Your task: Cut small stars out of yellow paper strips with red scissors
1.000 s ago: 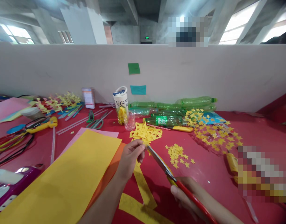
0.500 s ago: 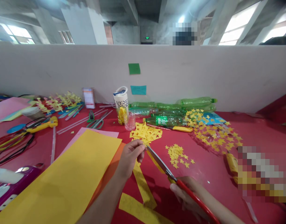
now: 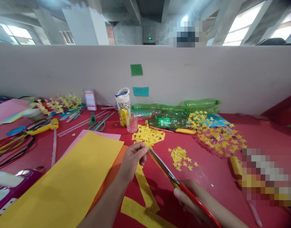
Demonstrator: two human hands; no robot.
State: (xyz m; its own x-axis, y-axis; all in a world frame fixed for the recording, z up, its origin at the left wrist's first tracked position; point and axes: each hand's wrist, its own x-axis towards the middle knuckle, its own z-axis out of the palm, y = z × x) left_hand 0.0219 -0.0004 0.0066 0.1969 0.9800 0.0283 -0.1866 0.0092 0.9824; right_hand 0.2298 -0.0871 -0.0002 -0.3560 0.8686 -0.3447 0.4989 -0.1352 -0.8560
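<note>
My left hand is closed in a pinch on a small piece of yellow paper, mostly hidden by the fingers. My right hand grips red-handled scissors, whose blade tips meet the paper at my left fingertips. Under my hands lie yellow paper strips. To the right of the blades is a small heap of cut yellow paper stars. Beyond my left hand sits a pile of yellow paper scraps with star-shaped holes.
Large yellow paper sheets cover the left front. Green plastic bottles, a white cup and a yellow utility knife lie or stand toward the partition. More scattered stars and a purple power strip flank the sides.
The scissors' blades have drawn slightly closer together as my right hand tightens on the handles. My left hand stays in place.
</note>
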